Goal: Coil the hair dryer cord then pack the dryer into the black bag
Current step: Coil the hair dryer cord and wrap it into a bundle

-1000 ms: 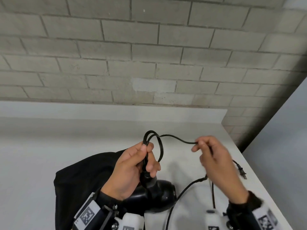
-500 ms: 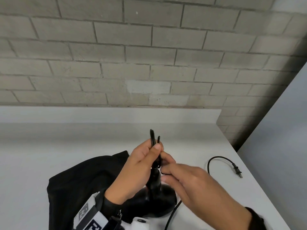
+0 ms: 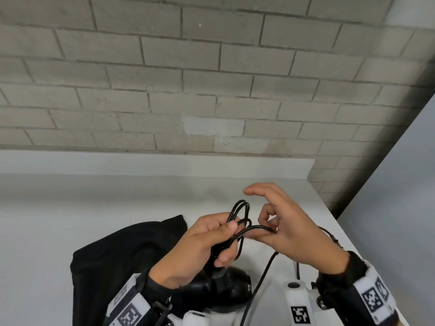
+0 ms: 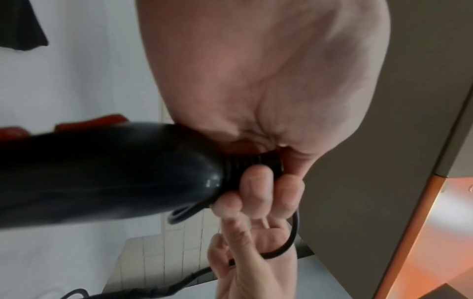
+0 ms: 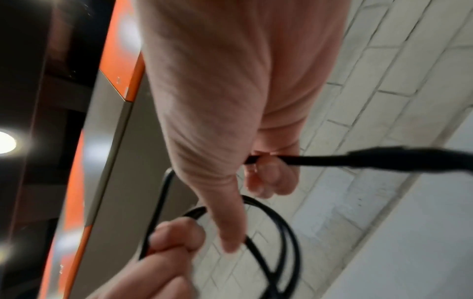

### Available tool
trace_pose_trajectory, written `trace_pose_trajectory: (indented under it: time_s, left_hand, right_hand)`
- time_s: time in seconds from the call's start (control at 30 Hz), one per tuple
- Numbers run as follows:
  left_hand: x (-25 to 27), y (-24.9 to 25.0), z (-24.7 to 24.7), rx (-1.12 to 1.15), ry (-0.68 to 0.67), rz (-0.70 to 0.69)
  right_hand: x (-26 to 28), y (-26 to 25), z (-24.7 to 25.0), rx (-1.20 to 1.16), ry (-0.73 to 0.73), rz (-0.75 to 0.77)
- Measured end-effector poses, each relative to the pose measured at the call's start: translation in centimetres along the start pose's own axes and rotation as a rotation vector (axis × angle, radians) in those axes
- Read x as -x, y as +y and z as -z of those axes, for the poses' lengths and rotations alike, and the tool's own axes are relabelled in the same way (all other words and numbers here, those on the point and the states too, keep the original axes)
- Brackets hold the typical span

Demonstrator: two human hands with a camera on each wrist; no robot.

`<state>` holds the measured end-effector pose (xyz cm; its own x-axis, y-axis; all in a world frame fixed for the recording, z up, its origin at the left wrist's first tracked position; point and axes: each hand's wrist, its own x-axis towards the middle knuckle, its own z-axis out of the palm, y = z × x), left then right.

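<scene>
The black hair dryer (image 3: 226, 285) rests on the white counter with its handle (image 4: 102, 172) pointing up. My left hand (image 3: 223, 241) grips the cord loops (image 3: 240, 208) together with the ribbed cord collar (image 4: 256, 161) at the handle's end. Just right of it, my right hand (image 3: 270, 224) pinches a further bend of the cord (image 3: 256, 228), index finger stretched out. In the right wrist view the cord (image 5: 384, 159) runs from my curled fingers (image 5: 271, 178) off to the right. The black bag (image 3: 122, 255) lies flat, left of the dryer. The plug is mostly hidden behind my right wrist.
A loose length of cord (image 3: 261, 278) trails down across the counter (image 3: 70, 220) toward me. A grey brick wall (image 3: 211, 90) backs the counter, whose right edge (image 3: 353, 241) drops off just beyond my right hand.
My right hand brought the stretched cord in to the left hand, then pulled a little to the right with a new bend. The plug has slid closer, behind my right wrist.
</scene>
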<state>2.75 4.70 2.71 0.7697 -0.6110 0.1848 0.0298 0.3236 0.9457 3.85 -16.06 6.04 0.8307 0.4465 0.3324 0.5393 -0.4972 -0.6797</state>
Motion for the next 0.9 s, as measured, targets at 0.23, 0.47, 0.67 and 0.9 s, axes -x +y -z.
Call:
trace_pose_trajectory:
  time_s: [0.23,0.47,0.67,0.9]
  left_hand:
    - [0.3,0.0,1.1,0.047,-0.004,0.028]
    - [0.5,0.4,1.6,0.036,-0.070,0.031]
    - [0.9,-0.1,1.5,-0.013,-0.102,0.001]
    - [1.0,-0.2,1.0,0.004,-0.056,-0.018]
  right_hand:
    - [0.1,0.2,-1.4,0.321,0.122,0.105]
    - [-0.4,-0.9,-0.5,0.463,-0.031,0.115]
    - [-0.2,-1.8,0.2,-0.260,-0.231,-0.237]
    - [0.0,-1.5,0.4,-0.576,-0.328,-0.181]
